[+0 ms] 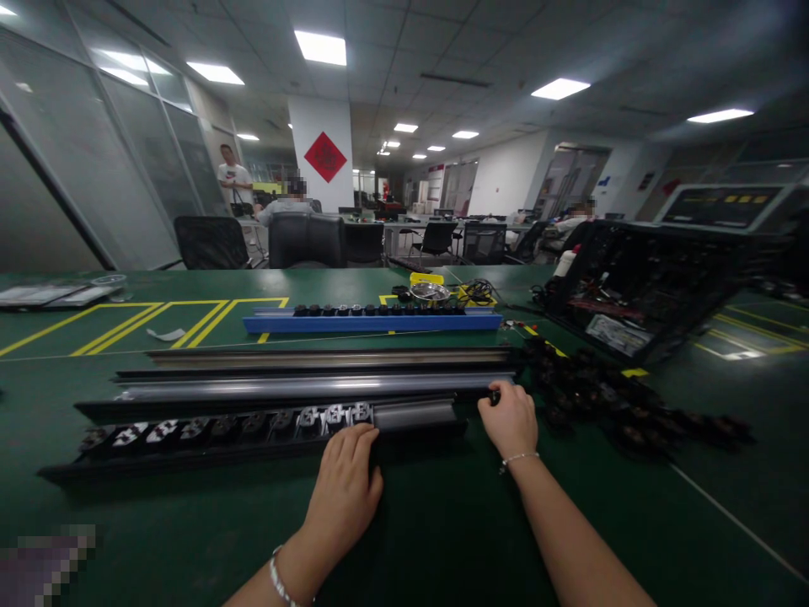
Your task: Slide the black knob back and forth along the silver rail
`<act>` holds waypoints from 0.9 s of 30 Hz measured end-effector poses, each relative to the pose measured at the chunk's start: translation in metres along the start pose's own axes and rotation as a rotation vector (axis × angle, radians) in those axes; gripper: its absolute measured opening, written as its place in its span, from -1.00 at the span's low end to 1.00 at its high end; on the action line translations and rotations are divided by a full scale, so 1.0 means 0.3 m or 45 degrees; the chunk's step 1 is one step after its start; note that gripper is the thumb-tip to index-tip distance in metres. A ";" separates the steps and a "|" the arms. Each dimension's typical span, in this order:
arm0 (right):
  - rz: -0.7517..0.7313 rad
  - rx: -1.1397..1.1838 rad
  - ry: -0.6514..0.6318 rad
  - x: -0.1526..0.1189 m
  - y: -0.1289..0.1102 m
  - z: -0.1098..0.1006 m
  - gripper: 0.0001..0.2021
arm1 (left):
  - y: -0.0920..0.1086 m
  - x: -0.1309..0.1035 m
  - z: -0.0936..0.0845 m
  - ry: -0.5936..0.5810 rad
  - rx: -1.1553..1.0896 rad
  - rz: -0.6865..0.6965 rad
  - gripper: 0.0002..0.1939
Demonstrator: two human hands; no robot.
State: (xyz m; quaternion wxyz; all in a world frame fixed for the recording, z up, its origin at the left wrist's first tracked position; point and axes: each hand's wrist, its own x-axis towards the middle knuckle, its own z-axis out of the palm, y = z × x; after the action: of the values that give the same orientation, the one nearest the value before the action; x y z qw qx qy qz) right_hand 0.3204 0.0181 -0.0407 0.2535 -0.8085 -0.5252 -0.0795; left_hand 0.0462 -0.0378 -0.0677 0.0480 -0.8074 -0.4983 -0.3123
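My left hand [345,480] lies at the near edge of the closest long black channel [417,413], its fingers bent over the rim near the end of a row. In that channel sit several small black parts with silvery tops [221,426], side by side; the right end of the channel is bare. My right hand [511,417] is closed just past the channels' right ends, with a small black part [494,396] pinched between thumb and fingers. Most of that part is hidden. To its right spreads a heap of similar dark parts [587,388].
Two more long channels [316,386] lie behind the nearest one. Farther back is a blue channel [372,323] with a row of black parts. An opened computer case [632,295] stands at right. A round metal dish [430,292] and cables [477,292] are behind. People sit and stand beyond the table.
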 end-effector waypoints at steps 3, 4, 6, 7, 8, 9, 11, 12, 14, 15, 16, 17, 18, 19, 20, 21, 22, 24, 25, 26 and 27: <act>0.066 -0.079 -0.018 0.026 0.081 -0.038 -0.71 | 0.000 0.000 -0.001 -0.001 0.002 -0.006 -0.58; 0.081 -0.113 -0.046 0.037 0.116 -0.051 -0.71 | 0.000 0.000 -0.001 0.001 0.003 -0.007 -0.58; 0.091 -0.158 -0.145 0.057 0.192 -0.075 -0.71 | 0.000 0.000 0.000 0.008 0.005 -0.006 -0.57; 0.112 -0.169 -0.198 0.066 0.227 -0.085 -0.72 | 0.000 0.000 0.000 0.013 0.005 -0.005 -0.57; 0.139 -0.173 -0.238 0.073 0.258 -0.093 -0.72 | 0.000 0.000 0.001 0.019 0.006 -0.009 -0.57; 0.163 -0.172 -0.265 0.078 0.284 -0.098 -0.72 | 0.000 0.000 0.001 0.026 0.006 -0.013 -0.58; 0.184 -0.170 -0.292 0.084 0.315 -0.103 -0.71 | 0.000 -0.001 0.002 0.029 0.010 -0.031 -0.58; 0.177 -0.173 -0.296 0.084 0.322 -0.102 -0.71 | 0.000 -0.001 0.001 0.026 0.014 -0.044 -0.58; 0.144 -0.189 -0.292 0.080 0.327 -0.098 -0.72 | 0.000 -0.001 -0.001 0.019 0.026 -0.066 -0.59; 0.130 -0.200 -0.288 0.078 0.327 -0.094 -0.73 | 0.000 -0.001 -0.003 0.017 0.035 -0.073 -0.59; 0.124 -0.209 -0.282 0.075 0.329 -0.091 -0.73 | -0.001 -0.001 -0.005 0.016 0.045 -0.078 -0.59; 0.127 -0.216 -0.276 0.073 0.331 -0.088 -0.72 | -0.002 -0.002 -0.006 0.016 0.055 -0.079 -0.59; 0.134 -0.220 -0.271 0.071 0.335 -0.086 -0.72 | -0.003 -0.002 -0.007 0.017 0.063 -0.081 -0.59; 0.145 -0.222 -0.274 0.070 0.338 -0.086 -0.71 | -0.005 -0.002 -0.008 0.019 0.067 -0.084 -0.59; 0.160 -0.225 -0.283 0.069 0.341 -0.087 -0.71 | -0.006 -0.002 -0.008 0.023 0.064 -0.086 -0.59; 0.173 -0.230 -0.295 0.068 0.341 -0.089 -0.72 | -0.007 -0.003 -0.007 0.031 0.055 -0.089 -0.59; 0.185 -0.238 -0.298 0.067 0.338 -0.093 -0.73 | -0.009 -0.003 -0.005 0.046 0.039 -0.094 -0.61; 0.195 -0.252 -0.249 0.062 0.311 -0.103 -0.75 | -0.010 -0.003 -0.002 0.089 -0.004 -0.112 -0.66; 0.178 -0.249 -0.185 0.057 0.286 -0.108 -0.75 | -0.011 -0.002 -0.001 0.108 -0.026 -0.127 -0.69; 0.133 -0.231 -0.108 0.048 0.251 -0.111 -0.74 | -0.011 -0.001 -0.001 0.122 -0.046 -0.147 -0.72; 0.051 -0.189 -0.010 0.036 0.208 -0.111 -0.73 | -0.011 0.002 -0.002 0.128 -0.064 -0.167 -0.74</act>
State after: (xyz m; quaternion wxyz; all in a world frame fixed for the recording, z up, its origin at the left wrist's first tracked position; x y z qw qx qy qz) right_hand 0.3852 -0.0094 -0.0282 0.1923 -0.8357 -0.5026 -0.1098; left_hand 0.0432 -0.0360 -0.0677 0.0324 -0.7573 -0.5390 -0.3674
